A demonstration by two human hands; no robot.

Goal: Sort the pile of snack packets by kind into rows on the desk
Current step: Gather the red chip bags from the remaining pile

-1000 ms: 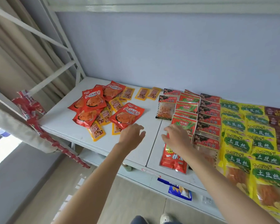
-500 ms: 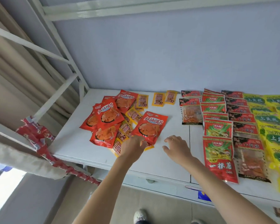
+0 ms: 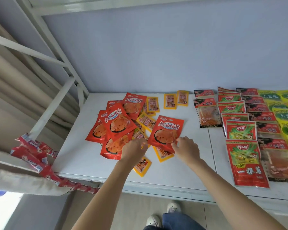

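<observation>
An unsorted pile of orange-red packets [image 3: 118,125] and small yellow packets [image 3: 146,121] lies on the left of the white desk [image 3: 173,176]. One orange-red packet [image 3: 166,130] lies apart at the pile's right. My right hand [image 3: 187,151] pinches its lower right corner. My left hand [image 3: 134,151] has curled fingers at its lower left corner, partly covering a yellow packet [image 3: 141,166]. Sorted rows fill the right: red-green packets [image 3: 246,163], dark red packets [image 3: 273,156], yellow-green packets [image 3: 286,117].
Two small yellow packets [image 3: 175,100] lie side by side at the back near the wall. A white metal frame [image 3: 51,105] stands at the desk's left end, and a strip of red sachets [image 3: 33,155] hangs there. My shoes [image 3: 173,207] show below the desk's front edge.
Both hands have moved left, away from the red-green row, to the pile. They now close on the lone orange-red packet's lower corners. My view has swung left.
</observation>
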